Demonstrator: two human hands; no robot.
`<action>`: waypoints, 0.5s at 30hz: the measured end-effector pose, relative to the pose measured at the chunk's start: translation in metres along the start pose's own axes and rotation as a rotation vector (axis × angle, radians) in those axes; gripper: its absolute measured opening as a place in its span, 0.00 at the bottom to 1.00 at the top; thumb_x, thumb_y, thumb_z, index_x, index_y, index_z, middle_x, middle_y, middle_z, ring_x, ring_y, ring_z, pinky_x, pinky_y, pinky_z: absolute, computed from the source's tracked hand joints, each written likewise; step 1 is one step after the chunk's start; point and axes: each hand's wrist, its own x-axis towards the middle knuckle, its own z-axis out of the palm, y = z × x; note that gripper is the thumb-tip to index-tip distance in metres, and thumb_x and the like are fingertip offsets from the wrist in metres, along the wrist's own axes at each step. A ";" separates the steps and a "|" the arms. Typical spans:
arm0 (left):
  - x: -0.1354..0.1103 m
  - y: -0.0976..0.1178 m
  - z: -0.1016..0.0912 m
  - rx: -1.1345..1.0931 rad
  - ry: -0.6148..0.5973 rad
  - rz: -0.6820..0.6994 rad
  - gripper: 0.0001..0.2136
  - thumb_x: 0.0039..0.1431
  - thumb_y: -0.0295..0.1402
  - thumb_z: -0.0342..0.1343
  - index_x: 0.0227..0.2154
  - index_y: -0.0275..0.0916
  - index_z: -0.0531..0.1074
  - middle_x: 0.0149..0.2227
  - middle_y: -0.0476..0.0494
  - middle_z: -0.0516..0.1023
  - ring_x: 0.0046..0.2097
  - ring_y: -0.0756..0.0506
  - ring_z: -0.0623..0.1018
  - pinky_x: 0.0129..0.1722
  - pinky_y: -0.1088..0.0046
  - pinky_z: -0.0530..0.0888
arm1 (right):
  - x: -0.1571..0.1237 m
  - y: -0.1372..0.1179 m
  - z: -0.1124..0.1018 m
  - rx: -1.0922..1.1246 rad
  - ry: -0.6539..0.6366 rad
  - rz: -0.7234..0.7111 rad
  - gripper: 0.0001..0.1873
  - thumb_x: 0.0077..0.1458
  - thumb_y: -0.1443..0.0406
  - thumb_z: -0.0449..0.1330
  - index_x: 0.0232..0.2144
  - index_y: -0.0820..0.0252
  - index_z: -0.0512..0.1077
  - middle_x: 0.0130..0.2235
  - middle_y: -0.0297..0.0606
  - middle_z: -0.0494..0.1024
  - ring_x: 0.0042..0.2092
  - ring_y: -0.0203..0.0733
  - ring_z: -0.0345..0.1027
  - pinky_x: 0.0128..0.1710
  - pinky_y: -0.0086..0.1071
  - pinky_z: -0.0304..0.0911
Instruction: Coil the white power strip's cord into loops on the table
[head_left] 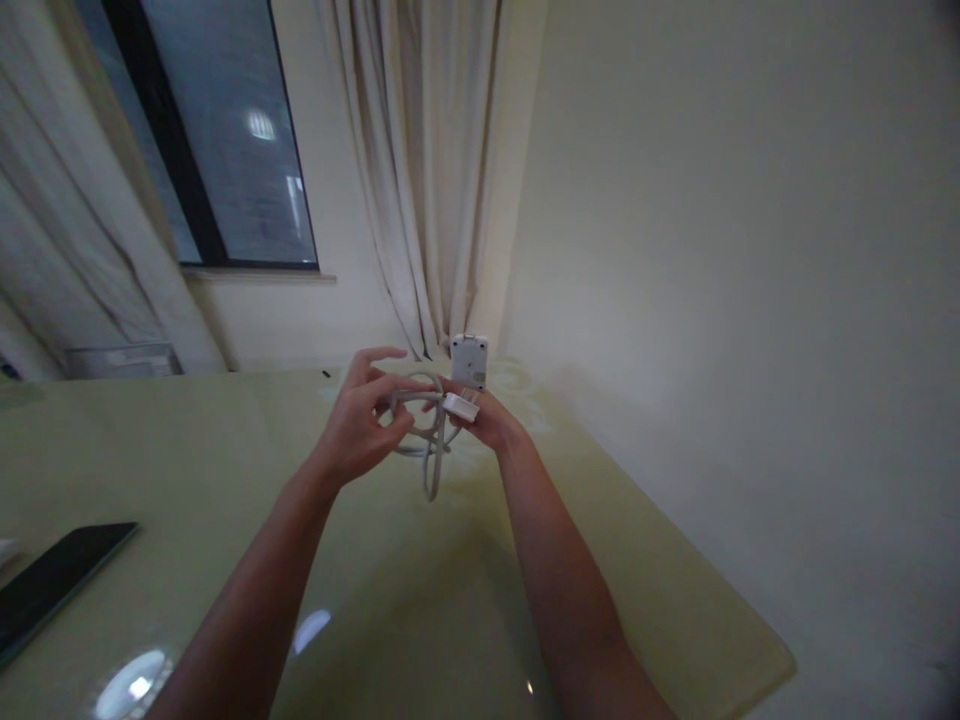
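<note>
A coiled grey-white extension cord (430,445) hangs between my hands above the table. My left hand (367,415) pinches loops of it from the left, thumb and index finger closed around the cable while the other fingers stand out. On the right, my right hand (491,420) supports the cord from behind, its fingers mostly hidden by the coil and plug. The white plug (461,405) lies over that palm, prongs pointing up. Just above it stands a white rectangular block (469,362) with dark spots near its corners, seemingly the cord's socket end.
The glossy yellow-green table (420,600) meets the wall (712,300) at the right. A dark flat slab (64,580) lies at the left, beside a partly visible white item. Near the far edge sits a small dark piece (326,373). Curtains (427,180) hang behind.
</note>
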 end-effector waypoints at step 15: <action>0.000 0.005 0.000 0.468 0.352 0.288 0.07 0.71 0.30 0.58 0.44 0.38 0.81 0.53 0.35 0.83 0.52 0.37 0.77 0.57 0.53 0.73 | 0.001 -0.002 0.017 0.123 0.141 0.016 0.13 0.45 0.66 0.74 0.24 0.60 0.71 0.19 0.22 0.65 0.19 0.24 0.38 0.18 0.26 0.34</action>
